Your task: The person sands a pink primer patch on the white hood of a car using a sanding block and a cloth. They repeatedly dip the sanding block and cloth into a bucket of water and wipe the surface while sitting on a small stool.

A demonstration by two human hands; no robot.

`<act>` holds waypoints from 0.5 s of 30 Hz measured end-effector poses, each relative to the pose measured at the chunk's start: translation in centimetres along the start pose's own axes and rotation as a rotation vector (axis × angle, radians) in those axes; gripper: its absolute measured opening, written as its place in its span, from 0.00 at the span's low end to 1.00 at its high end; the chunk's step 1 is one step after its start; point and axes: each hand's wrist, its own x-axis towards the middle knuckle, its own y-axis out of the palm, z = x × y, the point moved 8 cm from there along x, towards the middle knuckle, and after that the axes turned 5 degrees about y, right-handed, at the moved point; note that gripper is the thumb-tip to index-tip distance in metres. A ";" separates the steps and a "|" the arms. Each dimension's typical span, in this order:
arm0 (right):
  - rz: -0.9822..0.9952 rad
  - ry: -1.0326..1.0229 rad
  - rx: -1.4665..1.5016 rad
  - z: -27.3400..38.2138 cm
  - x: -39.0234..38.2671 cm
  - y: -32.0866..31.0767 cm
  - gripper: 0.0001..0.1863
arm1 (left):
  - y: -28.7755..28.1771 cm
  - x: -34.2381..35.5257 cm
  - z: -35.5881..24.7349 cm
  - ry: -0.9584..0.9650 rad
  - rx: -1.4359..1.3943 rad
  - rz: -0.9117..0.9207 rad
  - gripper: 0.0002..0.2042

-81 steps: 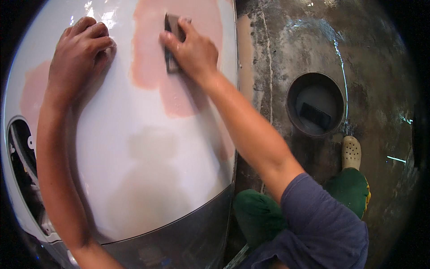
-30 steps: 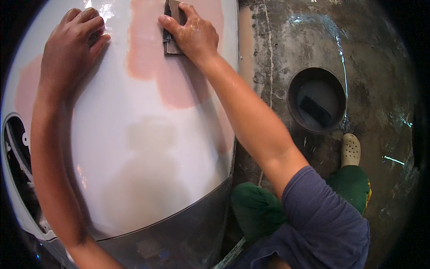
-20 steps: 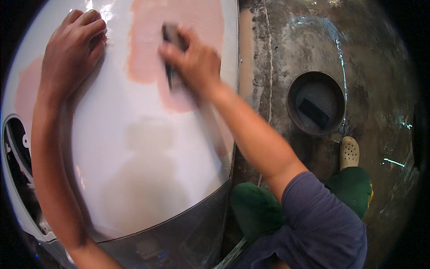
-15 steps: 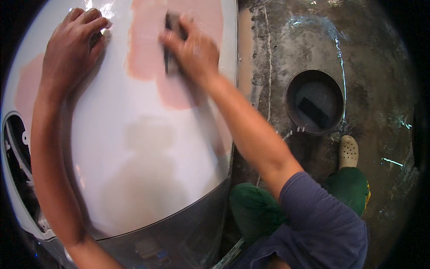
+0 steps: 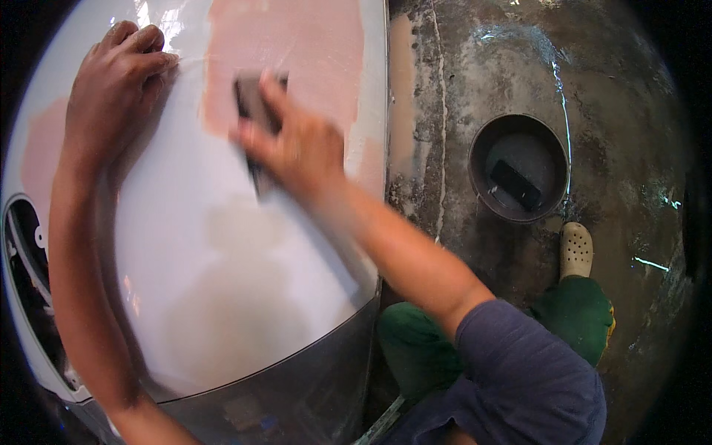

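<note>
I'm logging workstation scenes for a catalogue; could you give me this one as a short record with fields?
Left hand: at the panel's upper left, fingers curled; contents hidden
Right hand: gripping a dark hand block, blurred, over the panel
Panel: white, curved, with a large pink patch and a smaller pink patch at left
Tub: round, dark, on the floor right of the panel
In tub: black oblong block
Footwear: beige clog with holes
</note>
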 end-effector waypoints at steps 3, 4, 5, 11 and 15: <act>0.131 -0.091 -0.015 0.1 -3.0 0.0 0.45 | -0.1 -0.5 -0.3 0.007 0.000 -0.006 0.06; 0.082 -0.092 -0.057 -0.2 -1.1 -0.5 0.46 | -1.2 -0.2 -0.6 0.008 0.003 -0.001 0.06; 0.028 -0.091 -0.112 -1.2 2.9 -1.2 0.47 | -1.7 0.4 -0.8 0.011 -0.003 -0.006 0.06; 0.018 0.075 -0.062 -1.7 6.9 -2.3 0.47 | -0.7 0.7 -0.3 0.064 -0.039 -0.126 0.04; 0.121 -0.065 0.014 -0.8 -3.9 0.3 0.48 | 0.2 -0.7 0.1 0.069 -0.047 -0.123 0.04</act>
